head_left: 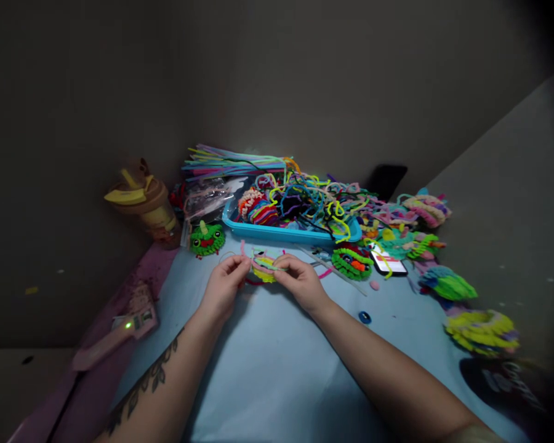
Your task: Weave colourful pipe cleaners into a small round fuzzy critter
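Over the middle of the table, my left hand [225, 283] and my right hand [303, 284] face each other with fingers closed in a pinch. Between them they hold a small yellow pipe cleaner piece [264, 274] by its two sides. Pale green and pink strands run across its top. Its ends are hidden by my fingertips. Just beyond lie a few loose pipe cleaners and a grey stick [351, 282]. A green pipe cleaner creature [207, 239] with eyes and a horn sits to the left; another green one [351, 263] with an orange mouth is to the right.
A blue tray [286, 234] overflows with tangled pipe cleaners; straight ones [233, 163] lie behind it. At left stand a lidded cup [154, 212] and a pink glue gun [115, 338] with a green light. To the right are a phone [394, 266], a blue ring [364, 317] and several fuzzy pieces.
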Action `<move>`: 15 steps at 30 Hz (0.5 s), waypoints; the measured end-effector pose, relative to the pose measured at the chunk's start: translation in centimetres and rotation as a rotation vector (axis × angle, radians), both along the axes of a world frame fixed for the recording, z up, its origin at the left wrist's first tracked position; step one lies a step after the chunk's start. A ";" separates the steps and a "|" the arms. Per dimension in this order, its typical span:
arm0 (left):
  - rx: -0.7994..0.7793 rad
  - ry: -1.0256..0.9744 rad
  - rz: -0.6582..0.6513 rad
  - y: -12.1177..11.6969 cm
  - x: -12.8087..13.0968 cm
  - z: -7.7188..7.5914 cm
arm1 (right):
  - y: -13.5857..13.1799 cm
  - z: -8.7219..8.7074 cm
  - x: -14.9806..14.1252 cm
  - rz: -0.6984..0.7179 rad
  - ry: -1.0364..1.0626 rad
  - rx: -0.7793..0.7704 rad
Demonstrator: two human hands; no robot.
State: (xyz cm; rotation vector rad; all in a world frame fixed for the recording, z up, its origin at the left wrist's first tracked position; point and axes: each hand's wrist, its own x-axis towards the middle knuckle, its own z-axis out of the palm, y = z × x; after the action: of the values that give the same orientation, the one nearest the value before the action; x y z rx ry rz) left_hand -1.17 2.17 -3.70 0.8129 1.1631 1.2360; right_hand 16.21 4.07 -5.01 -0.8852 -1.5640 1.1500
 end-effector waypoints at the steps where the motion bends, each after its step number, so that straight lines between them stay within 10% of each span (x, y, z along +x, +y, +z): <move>1: 0.002 0.006 0.012 0.0 0.0 0.0 | 0.0 0.0 0.0 0.003 0.005 -0.006; 15: 0.003 0.080 0.041 -0.1 0.3 0.5 | 0.1 -0.1 0.1 0.016 0.072 -0.078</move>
State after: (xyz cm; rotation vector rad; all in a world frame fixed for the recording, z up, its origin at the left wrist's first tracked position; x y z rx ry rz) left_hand -0.84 2.09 -3.18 0.8509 1.2480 1.2492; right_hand 16.26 4.16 -5.12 -0.8736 -1.4790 1.2483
